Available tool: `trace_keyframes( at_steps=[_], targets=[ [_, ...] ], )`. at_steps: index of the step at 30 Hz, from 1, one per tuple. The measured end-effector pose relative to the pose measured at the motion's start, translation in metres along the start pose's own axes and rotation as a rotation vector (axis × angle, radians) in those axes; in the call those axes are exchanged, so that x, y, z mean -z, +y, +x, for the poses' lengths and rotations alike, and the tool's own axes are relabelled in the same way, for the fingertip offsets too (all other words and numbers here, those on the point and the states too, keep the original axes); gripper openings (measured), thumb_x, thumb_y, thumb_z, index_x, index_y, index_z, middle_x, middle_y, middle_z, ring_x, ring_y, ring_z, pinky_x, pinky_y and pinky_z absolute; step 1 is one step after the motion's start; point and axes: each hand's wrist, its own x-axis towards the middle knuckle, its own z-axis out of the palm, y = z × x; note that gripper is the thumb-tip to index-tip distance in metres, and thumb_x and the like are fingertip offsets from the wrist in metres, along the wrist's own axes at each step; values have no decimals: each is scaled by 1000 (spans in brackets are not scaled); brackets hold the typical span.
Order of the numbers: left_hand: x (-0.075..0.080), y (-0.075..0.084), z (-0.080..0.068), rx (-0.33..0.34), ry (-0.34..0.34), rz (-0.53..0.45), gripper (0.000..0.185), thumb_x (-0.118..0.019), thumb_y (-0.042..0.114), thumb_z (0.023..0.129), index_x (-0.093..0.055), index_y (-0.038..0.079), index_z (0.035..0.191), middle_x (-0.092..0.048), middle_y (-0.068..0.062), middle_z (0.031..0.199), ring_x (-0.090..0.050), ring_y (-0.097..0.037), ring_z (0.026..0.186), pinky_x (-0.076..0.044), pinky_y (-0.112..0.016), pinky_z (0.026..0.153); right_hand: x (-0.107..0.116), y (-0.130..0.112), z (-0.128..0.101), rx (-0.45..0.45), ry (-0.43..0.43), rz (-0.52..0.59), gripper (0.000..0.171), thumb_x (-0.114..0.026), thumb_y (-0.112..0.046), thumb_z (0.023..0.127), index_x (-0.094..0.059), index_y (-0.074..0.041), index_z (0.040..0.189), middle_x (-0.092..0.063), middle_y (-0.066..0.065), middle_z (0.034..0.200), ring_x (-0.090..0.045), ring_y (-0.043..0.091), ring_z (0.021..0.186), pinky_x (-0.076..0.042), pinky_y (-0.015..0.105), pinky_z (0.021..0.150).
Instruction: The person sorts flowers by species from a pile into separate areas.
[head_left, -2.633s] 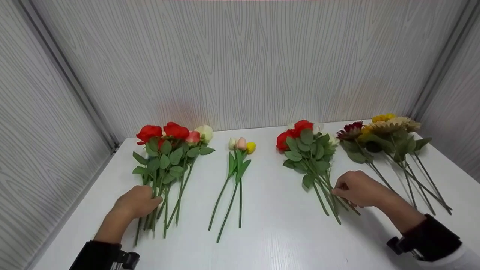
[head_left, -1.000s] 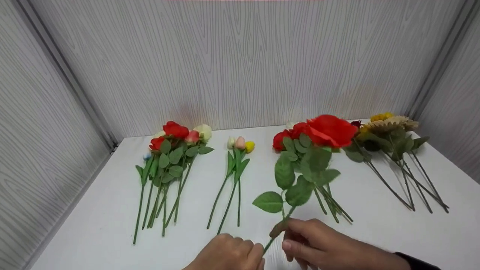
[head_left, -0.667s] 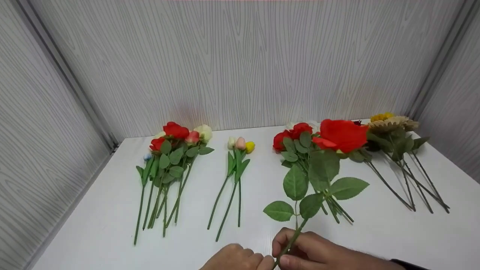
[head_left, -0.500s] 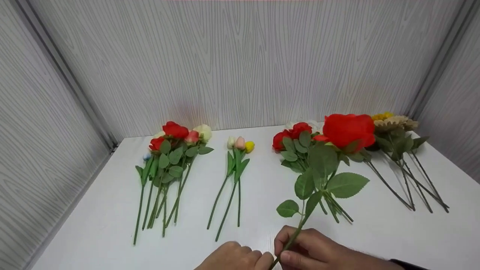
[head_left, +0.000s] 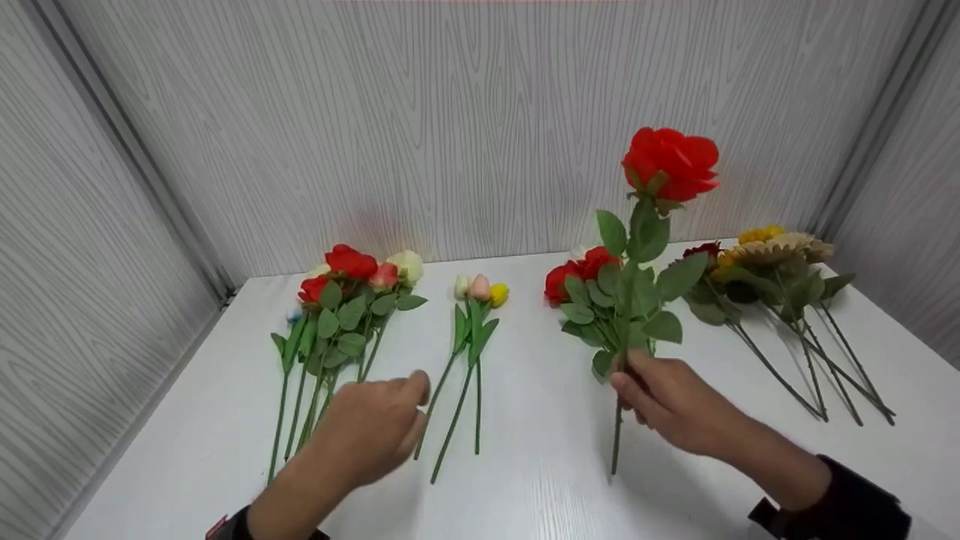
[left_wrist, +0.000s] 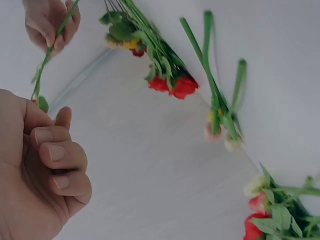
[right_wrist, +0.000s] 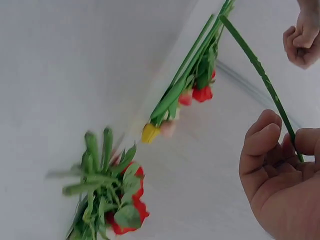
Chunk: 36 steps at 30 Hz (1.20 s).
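Note:
My right hand [head_left: 645, 390] grips the lower stem of a single red rose [head_left: 670, 163] and holds it upright above the white table [head_left: 540, 480]. The stem's end hangs just over the tabletop. In the right wrist view the green stem [right_wrist: 260, 70] runs between the thumb and fingers of my right hand [right_wrist: 280, 150]. My left hand [head_left: 405, 420] hovers over the table with its fingers curled and nothing in it, between a bunch of red and cream roses [head_left: 337, 307] and three tulips [head_left: 476, 315]. The left wrist view shows its curled fingers [left_wrist: 60, 160].
A second bunch of red roses [head_left: 581, 289] lies behind the held stem. Sunflowers and a dark red bloom [head_left: 772, 270] lie at the far right. Grey panelled walls [head_left: 480, 127] close the table on three sides.
The rose went from leaning low over the table to standing upright. My right hand carried it back and to the right. My left hand left the stem end and moved left.

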Motion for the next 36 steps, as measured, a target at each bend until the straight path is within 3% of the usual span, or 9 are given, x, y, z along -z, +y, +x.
trace_keyframes(
  at_steps=[3, 6, 10, 13, 17, 21, 27, 32, 36],
  targets=[
    [-4, -33, -1, 158, -55, -21, 9, -50, 16, 86, -54, 13, 78, -36, 8, 50, -29, -6, 42, -25, -21, 38, 14, 18, 4, -48, 50, -94, 26, -38, -35, 100, -47, -12, 91, -48, -2, 67, -44, 7, 55, -42, 25, 50],
    [-11, -68, -7, 317, -140, -136, 15, -46, 15, 88, -51, 11, 75, -38, 3, 54, -34, -11, 47, -29, -25, 41, 27, 34, 7, -108, 70, -158, 27, -41, -35, 99, -45, -11, 86, -44, -3, 62, -40, 7, 52, -38, 25, 48],
    [-15, -116, -24, 518, -340, -256, 22, -42, 18, 89, -45, 11, 69, -41, -1, 59, -38, -14, 52, -32, -28, 45, 36, 51, 11, -189, 48, -164, 27, -47, -32, 97, -46, -8, 85, -43, -2, 58, -40, 8, 46, -37, 25, 46],
    [-16, -142, -40, 608, -508, -240, 24, -44, 22, 91, -50, 6, 73, -47, -4, 63, -45, -17, 54, -35, -30, 47, 39, 61, 14, -237, 19, -145, 27, -48, -30, 97, -48, -6, 86, -44, -2, 56, -40, 10, 43, -36, 26, 43],
    [-20, -157, -52, 661, -656, -225, 34, -52, 34, 90, -55, 2, 77, -54, -7, 62, -53, -19, 51, -39, -31, 48, 41, 72, 20, -269, -1, -159, 24, -48, -27, 97, -48, -5, 88, -45, -1, 56, -41, 11, 43, -36, 27, 43],
    [-29, -161, -56, 677, -714, -326, 30, -57, 31, 86, -50, 7, 70, -51, -3, 55, -48, -15, 47, -36, -28, 46, 43, 76, 28, -299, -24, -198, 23, -47, -23, 98, -50, -2, 89, -48, 1, 57, -43, 13, 48, -37, 29, 49],
    [-35, -163, -59, 702, -715, -440, 14, -51, 19, 84, -46, 7, 77, -40, 1, 50, -34, -12, 44, -29, -24, 41, 43, 80, 34, -350, -110, -224, 24, -48, -21, 97, -55, 2, 95, -52, 3, 56, -44, 12, 45, -38, 29, 47],
    [-38, -166, -61, 711, -686, -445, 24, -52, 25, 89, -45, 4, 81, -43, -4, 64, -39, -15, 48, -34, -27, 43, 40, 82, 35, -378, -142, -176, 23, -52, -20, 95, -58, 1, 100, -53, 4, 59, -41, 11, 42, -36, 27, 42],
    [-40, -167, -60, 658, -642, -415, 21, -50, 23, 88, -46, 4, 80, -44, -7, 71, -43, -18, 58, -36, -30, 49, 38, 81, 34, -384, -154, -175, 23, -56, -21, 92, -60, -1, 101, -55, 4, 60, -44, 11, 43, -37, 27, 42]
  ],
)
